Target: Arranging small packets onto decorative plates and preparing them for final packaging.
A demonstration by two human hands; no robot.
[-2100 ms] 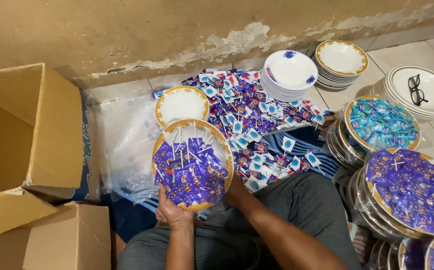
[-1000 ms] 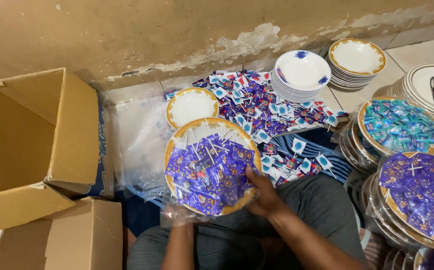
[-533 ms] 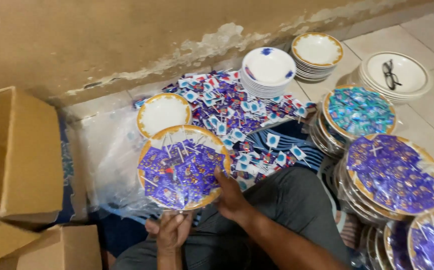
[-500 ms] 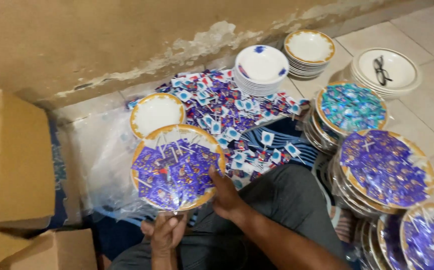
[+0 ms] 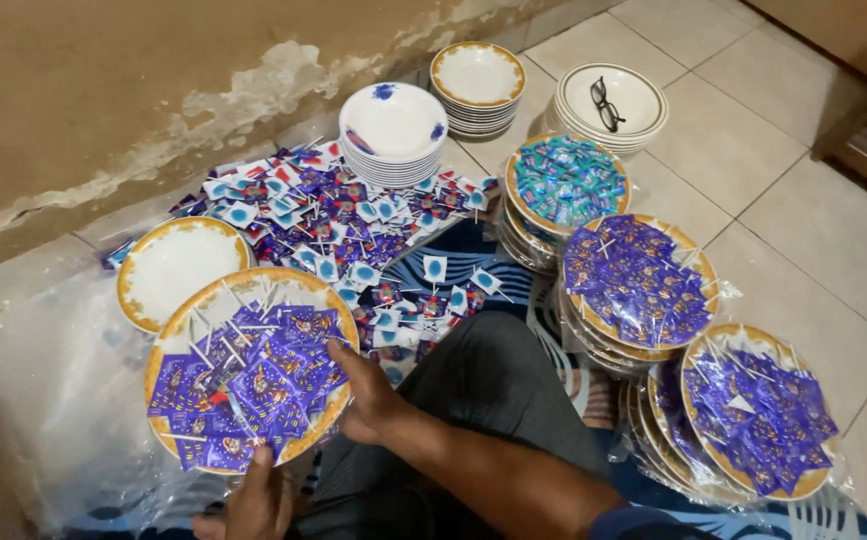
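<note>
Head view showed, nearest the floor's left edge, a sheet of clear plastic wrap point(image 5: 43, 400) spread flat under an empty round white plate with a gold rim point(image 5: 175, 268). Just in front of it, a gold-rimmed plate heaped with small purple sachets and white sticks point(image 5: 248, 372) was held over the person's lap: the left hand point(image 5: 258, 500) gripped its near rim from below, fingers curled up against the edge, and the right hand point(image 5: 365, 392) clasped its right rim, thumb on top, fingers tucked under. Behind lay a loose pile of purple and blue sachets point(image 5: 338, 225), then stacked white bowls point(image 5: 393, 125), and further right wrapped purple-filled plates point(image 5: 638, 282).
</note>
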